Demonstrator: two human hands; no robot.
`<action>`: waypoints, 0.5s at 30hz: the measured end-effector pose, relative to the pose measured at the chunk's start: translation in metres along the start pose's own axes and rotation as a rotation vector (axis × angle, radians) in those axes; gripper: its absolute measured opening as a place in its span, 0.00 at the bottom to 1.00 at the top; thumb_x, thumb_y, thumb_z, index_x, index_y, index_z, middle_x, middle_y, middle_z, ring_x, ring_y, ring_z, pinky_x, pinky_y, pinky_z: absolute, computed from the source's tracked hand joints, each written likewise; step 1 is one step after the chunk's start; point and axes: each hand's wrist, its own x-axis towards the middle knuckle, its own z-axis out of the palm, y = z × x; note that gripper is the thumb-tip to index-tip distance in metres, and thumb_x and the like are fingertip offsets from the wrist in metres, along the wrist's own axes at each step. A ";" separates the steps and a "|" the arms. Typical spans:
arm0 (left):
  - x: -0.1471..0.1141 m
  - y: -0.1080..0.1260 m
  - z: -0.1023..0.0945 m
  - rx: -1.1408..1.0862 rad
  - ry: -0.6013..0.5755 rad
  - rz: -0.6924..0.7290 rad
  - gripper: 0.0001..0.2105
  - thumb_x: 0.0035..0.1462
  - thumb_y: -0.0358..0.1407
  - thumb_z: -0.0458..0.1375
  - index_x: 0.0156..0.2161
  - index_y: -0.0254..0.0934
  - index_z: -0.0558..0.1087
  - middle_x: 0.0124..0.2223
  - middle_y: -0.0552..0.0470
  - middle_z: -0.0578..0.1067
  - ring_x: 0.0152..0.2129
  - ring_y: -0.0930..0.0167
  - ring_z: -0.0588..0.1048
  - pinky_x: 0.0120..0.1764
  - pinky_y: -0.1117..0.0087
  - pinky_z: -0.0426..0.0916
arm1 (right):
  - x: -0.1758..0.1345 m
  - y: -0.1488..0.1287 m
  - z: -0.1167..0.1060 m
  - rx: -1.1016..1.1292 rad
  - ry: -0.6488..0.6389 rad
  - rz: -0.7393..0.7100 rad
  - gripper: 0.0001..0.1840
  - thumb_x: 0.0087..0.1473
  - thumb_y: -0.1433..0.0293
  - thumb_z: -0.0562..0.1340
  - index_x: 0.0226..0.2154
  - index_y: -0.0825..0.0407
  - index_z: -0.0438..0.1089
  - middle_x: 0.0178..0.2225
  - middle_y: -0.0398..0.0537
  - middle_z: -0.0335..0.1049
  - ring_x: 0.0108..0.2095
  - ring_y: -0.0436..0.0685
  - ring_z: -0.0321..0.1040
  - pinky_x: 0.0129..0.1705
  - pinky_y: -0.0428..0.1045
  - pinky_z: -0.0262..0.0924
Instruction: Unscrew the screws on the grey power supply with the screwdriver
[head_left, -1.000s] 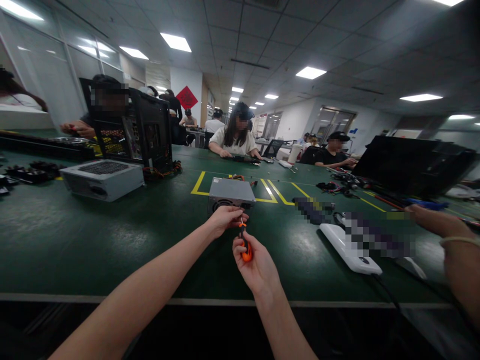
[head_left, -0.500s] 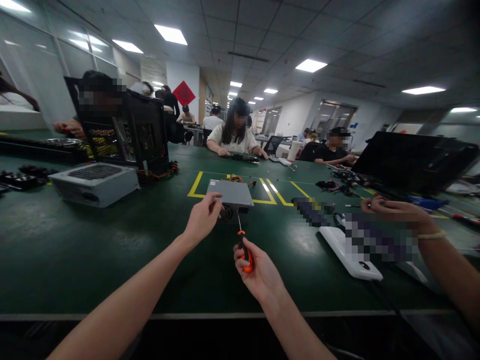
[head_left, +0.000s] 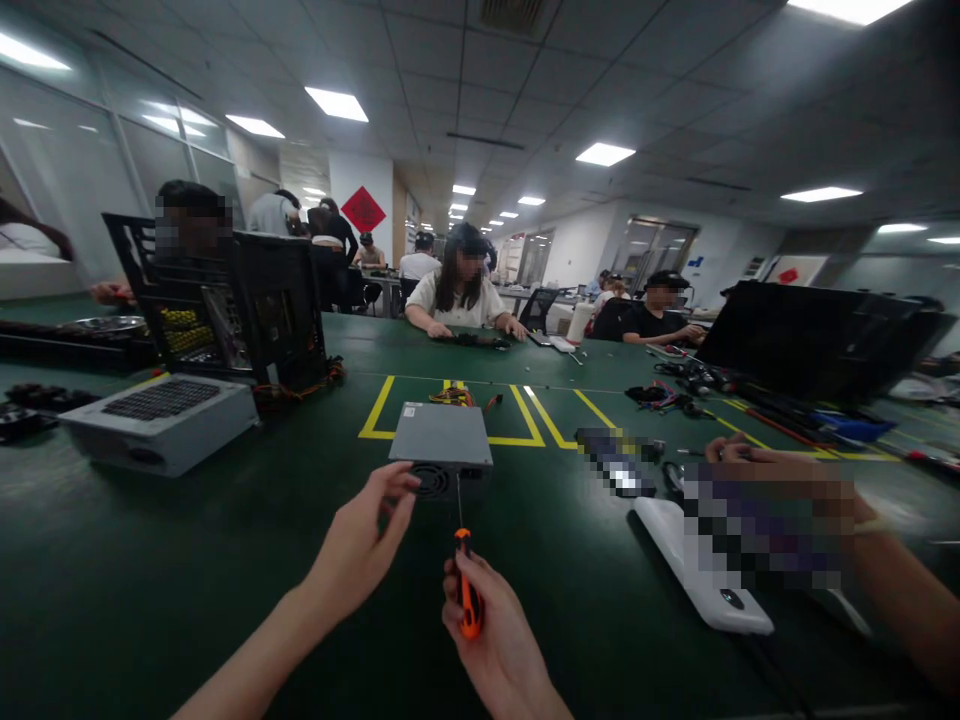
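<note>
A grey computer power supply (head_left: pixel 442 436) lies on the green table before me, its fan grille facing me and its coloured cables behind. My right hand (head_left: pixel 491 610) is wrapped round the orange and black handle of a screwdriver (head_left: pixel 468 590). The thin shaft points away from me at the front face of the power supply, right of the grille; whether the tip touches is too small to tell. At the front left corner is my left hand (head_left: pixel 367 535), holding nothing, with its fingers bent and the thumb apart. Contact with the casing cannot be made out.
Left stand a second power supply (head_left: pixel 161 420) and an open black computer case (head_left: pixel 240 300). To the right lie a white device (head_left: pixel 697 560) and a black monitor-like panel (head_left: pixel 817 355). A co-worker's hand (head_left: pixel 742 450) reaches in from the right; another person (head_left: pixel 457 290) sits opposite.
The view has tilted up, so the table things sit lower. My left hand has come off the power supply's top edge towards me, its fingers opening. The screwdriver still points at the front face.
</note>
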 end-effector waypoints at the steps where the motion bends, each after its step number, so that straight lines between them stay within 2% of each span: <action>1: 0.016 0.000 0.009 0.090 -0.007 0.098 0.15 0.58 0.37 0.47 0.51 0.39 0.60 0.46 0.47 0.70 0.41 0.68 0.71 0.44 0.64 0.67 | -0.001 0.003 0.001 0.025 0.005 0.000 0.03 0.48 0.78 0.60 0.27 0.57 0.65 0.22 0.44 0.67 0.20 0.44 0.63 0.17 0.37 0.53; 4: 0.048 -0.003 0.034 0.323 0.034 0.347 0.16 0.57 0.32 0.47 0.51 0.36 0.61 0.51 0.45 0.67 0.50 0.65 0.64 0.54 0.60 0.57 | -0.001 0.006 0.002 0.065 0.022 0.041 0.02 0.51 0.77 0.58 0.28 0.56 0.64 0.21 0.42 0.66 0.19 0.44 0.62 0.16 0.37 0.53; 5: 0.054 -0.005 0.041 0.366 0.063 0.364 0.17 0.56 0.31 0.47 0.51 0.35 0.61 0.52 0.45 0.67 0.51 0.65 0.62 0.55 0.60 0.55 | -0.001 0.007 0.001 0.066 0.011 0.059 0.02 0.52 0.76 0.57 0.29 0.57 0.65 0.21 0.42 0.65 0.19 0.44 0.62 0.17 0.38 0.53; 9: 0.055 -0.019 0.057 0.434 0.116 0.324 0.17 0.57 0.32 0.47 0.52 0.33 0.62 0.52 0.44 0.67 0.51 0.65 0.62 0.55 0.60 0.54 | 0.000 0.005 -0.004 0.059 -0.095 0.131 0.11 0.57 0.70 0.53 0.35 0.60 0.66 0.22 0.44 0.65 0.19 0.43 0.63 0.17 0.37 0.54; 12: 0.046 -0.028 0.058 0.496 0.072 0.356 0.16 0.57 0.32 0.46 0.51 0.35 0.64 0.54 0.46 0.66 0.53 0.65 0.61 0.56 0.61 0.51 | 0.001 0.004 -0.009 0.065 -0.162 0.110 0.11 0.57 0.70 0.52 0.33 0.59 0.66 0.21 0.44 0.63 0.17 0.43 0.61 0.13 0.36 0.48; 15: 0.039 -0.034 0.054 0.531 0.030 0.397 0.19 0.56 0.31 0.46 0.53 0.36 0.62 0.57 0.47 0.63 0.54 0.66 0.59 0.56 0.61 0.50 | 0.003 0.006 -0.013 0.081 -0.176 0.075 0.06 0.55 0.73 0.55 0.29 0.58 0.64 0.22 0.43 0.63 0.18 0.42 0.60 0.12 0.35 0.45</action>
